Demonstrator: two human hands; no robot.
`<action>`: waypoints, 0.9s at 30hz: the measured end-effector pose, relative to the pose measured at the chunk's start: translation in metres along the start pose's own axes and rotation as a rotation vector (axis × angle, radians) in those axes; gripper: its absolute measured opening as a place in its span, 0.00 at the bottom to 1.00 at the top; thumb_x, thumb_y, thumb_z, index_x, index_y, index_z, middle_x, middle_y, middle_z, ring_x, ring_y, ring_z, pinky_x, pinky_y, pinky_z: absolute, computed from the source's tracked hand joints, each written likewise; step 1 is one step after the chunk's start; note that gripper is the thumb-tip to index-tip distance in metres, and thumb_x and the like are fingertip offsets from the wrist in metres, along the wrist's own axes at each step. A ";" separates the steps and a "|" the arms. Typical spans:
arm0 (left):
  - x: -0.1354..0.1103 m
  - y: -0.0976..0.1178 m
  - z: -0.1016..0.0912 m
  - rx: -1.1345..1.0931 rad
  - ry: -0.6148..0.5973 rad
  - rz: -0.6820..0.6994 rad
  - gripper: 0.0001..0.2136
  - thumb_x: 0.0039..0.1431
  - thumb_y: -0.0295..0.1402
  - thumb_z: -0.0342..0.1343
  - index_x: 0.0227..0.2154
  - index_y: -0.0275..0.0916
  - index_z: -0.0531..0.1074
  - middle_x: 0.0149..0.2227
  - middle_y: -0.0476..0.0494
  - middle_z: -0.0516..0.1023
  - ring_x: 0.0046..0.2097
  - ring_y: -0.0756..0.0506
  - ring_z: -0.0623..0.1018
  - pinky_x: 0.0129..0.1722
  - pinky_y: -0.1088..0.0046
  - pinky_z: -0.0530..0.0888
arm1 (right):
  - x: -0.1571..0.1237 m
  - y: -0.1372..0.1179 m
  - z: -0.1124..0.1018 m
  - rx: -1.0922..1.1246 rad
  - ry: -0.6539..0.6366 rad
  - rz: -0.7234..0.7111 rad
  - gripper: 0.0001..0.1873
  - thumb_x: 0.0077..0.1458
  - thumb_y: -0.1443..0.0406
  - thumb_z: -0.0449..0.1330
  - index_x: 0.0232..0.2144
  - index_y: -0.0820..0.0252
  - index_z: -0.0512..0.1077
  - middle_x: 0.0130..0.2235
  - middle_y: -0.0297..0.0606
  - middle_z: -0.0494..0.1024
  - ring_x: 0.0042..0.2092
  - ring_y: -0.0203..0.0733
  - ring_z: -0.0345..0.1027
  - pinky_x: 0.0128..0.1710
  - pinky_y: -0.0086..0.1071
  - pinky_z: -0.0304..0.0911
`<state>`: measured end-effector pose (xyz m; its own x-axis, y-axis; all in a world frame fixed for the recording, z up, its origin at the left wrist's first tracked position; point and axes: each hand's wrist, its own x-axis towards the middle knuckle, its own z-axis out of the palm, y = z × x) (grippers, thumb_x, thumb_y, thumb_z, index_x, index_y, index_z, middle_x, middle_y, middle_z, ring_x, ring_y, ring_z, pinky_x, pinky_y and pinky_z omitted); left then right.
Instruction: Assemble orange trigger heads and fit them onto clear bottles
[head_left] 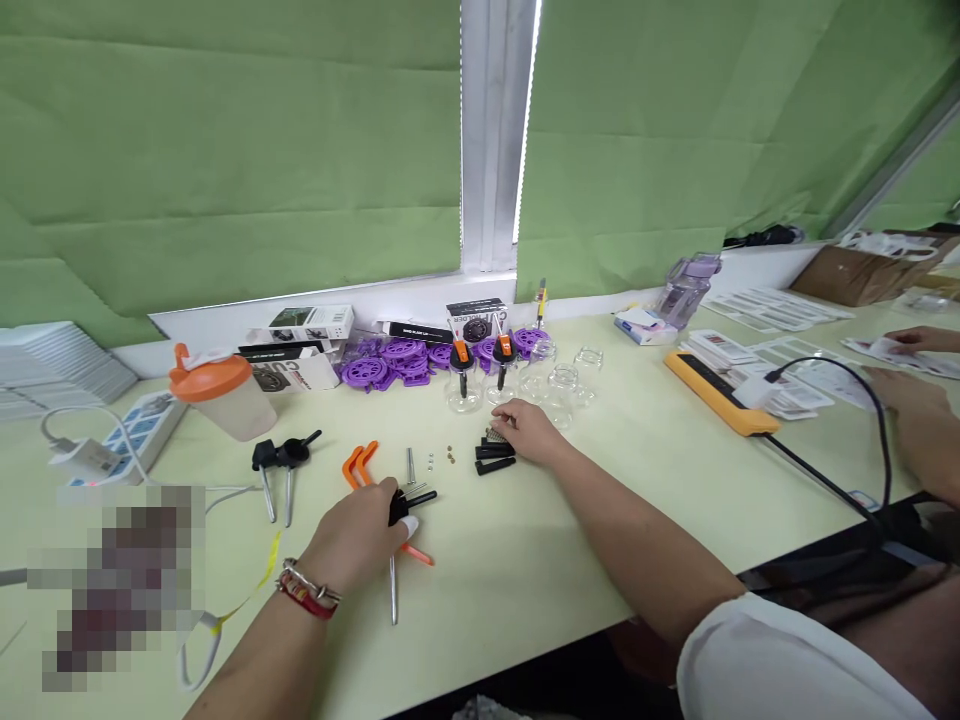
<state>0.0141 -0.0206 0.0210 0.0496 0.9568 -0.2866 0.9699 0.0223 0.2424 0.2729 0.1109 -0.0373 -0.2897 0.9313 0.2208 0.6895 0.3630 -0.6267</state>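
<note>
My left hand [360,525] is closed around a black clamp-like part [398,507] from which a metal rod [394,592] points toward the table's near edge. Beside it an orange bent piece [418,554] shows from under the fingers. More orange bent pieces [361,464] lie just behind this hand. My right hand [523,431] has its fingertips together, down at a small cluster of brass-coloured bits [495,435]; what they pinch is hidden. Several black handle-like pieces [495,460] lie beneath it. Between the hands are metal screws [410,466] and small brass nuts [451,454].
Glass jars [562,385], two with orange-and-black tools [504,350], stand behind my right hand. Purple wheel-shaped parts [405,362] and boxes [300,365] line the wall. A shaker cup [236,400] and black clamps [289,455] are left; a yellow power strip [712,390] and another person's hands [911,395] right.
</note>
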 end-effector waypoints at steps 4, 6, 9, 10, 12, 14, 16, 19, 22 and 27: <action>0.001 -0.005 -0.001 -0.102 0.018 0.051 0.07 0.49 0.35 0.52 0.32 0.41 0.68 0.30 0.45 0.75 0.32 0.41 0.74 0.28 0.68 0.64 | -0.013 -0.025 -0.003 0.168 0.014 -0.046 0.12 0.56 0.62 0.56 0.38 0.62 0.76 0.36 0.39 0.74 0.34 0.37 0.65 0.36 0.30 0.59; 0.001 -0.007 -0.003 -0.191 0.023 0.118 0.08 0.48 0.33 0.53 0.33 0.41 0.69 0.31 0.46 0.75 0.33 0.42 0.74 0.30 0.68 0.66 | -0.024 -0.044 -0.001 0.297 -0.128 -0.122 0.13 0.57 0.61 0.54 0.34 0.61 0.76 0.34 0.37 0.75 0.34 0.36 0.66 0.35 0.28 0.59; 0.002 -0.009 -0.003 -0.343 0.007 0.212 0.11 0.48 0.32 0.53 0.37 0.42 0.68 0.31 0.48 0.74 0.32 0.44 0.74 0.32 0.69 0.67 | -0.041 -0.070 0.007 0.382 -0.430 -0.148 0.16 0.57 0.58 0.54 0.26 0.62 0.74 0.25 0.32 0.70 0.26 0.33 0.60 0.27 0.26 0.54; 0.003 -0.010 -0.002 -0.387 0.008 0.228 0.13 0.48 0.32 0.54 0.39 0.42 0.67 0.31 0.48 0.74 0.32 0.44 0.73 0.32 0.69 0.67 | -0.046 -0.077 0.010 0.399 -0.495 -0.122 0.16 0.56 0.58 0.55 0.25 0.63 0.73 0.23 0.31 0.69 0.24 0.31 0.58 0.25 0.26 0.52; 0.005 -0.012 0.002 -0.464 0.020 0.250 0.17 0.47 0.32 0.55 0.42 0.42 0.64 0.31 0.49 0.73 0.31 0.45 0.73 0.31 0.69 0.68 | -0.052 -0.086 0.016 0.432 -0.576 -0.069 0.15 0.56 0.59 0.55 0.24 0.63 0.72 0.22 0.30 0.68 0.22 0.30 0.55 0.22 0.25 0.50; 0.007 -0.014 0.005 -0.551 0.036 0.270 0.19 0.47 0.31 0.55 0.44 0.42 0.62 0.33 0.49 0.73 0.31 0.46 0.72 0.31 0.70 0.68 | -0.055 -0.090 0.020 0.463 -0.609 -0.036 0.14 0.55 0.59 0.56 0.24 0.63 0.71 0.22 0.30 0.69 0.22 0.29 0.54 0.22 0.25 0.49; 0.008 -0.015 0.008 -0.637 0.046 0.288 0.17 0.46 0.32 0.56 0.42 0.42 0.62 0.34 0.49 0.73 0.32 0.46 0.73 0.32 0.70 0.69 | -0.055 -0.090 0.021 0.486 -0.624 -0.030 0.15 0.56 0.58 0.55 0.24 0.63 0.70 0.24 0.31 0.70 0.23 0.30 0.54 0.23 0.24 0.50; 0.011 -0.015 0.009 -0.730 0.024 0.285 0.12 0.47 0.32 0.56 0.36 0.41 0.64 0.33 0.48 0.73 0.34 0.46 0.74 0.34 0.68 0.70 | -0.053 -0.091 0.019 0.516 -0.629 -0.031 0.17 0.59 0.57 0.53 0.28 0.62 0.73 0.26 0.32 0.73 0.25 0.31 0.58 0.27 0.25 0.54; 0.014 -0.015 0.012 -0.845 0.007 0.252 0.13 0.45 0.32 0.58 0.35 0.41 0.64 0.35 0.47 0.73 0.36 0.45 0.75 0.38 0.65 0.71 | -0.053 -0.093 0.020 0.528 -0.640 -0.024 0.17 0.59 0.57 0.53 0.28 0.63 0.73 0.26 0.33 0.73 0.27 0.32 0.61 0.29 0.25 0.56; 0.017 -0.015 0.018 -0.899 0.007 0.291 0.18 0.42 0.30 0.60 0.38 0.41 0.63 0.37 0.48 0.75 0.38 0.45 0.75 0.40 0.63 0.71 | -0.057 -0.096 0.027 0.555 -0.712 0.064 0.20 0.57 0.55 0.56 0.24 0.64 0.73 0.23 0.33 0.72 0.24 0.29 0.57 0.24 0.24 0.52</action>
<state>0.0050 -0.0101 -0.0040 0.2567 0.9616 -0.0976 0.3724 -0.0053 0.9280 0.2058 0.0226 -0.0098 -0.7310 0.6439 -0.2260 0.3526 0.0729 -0.9329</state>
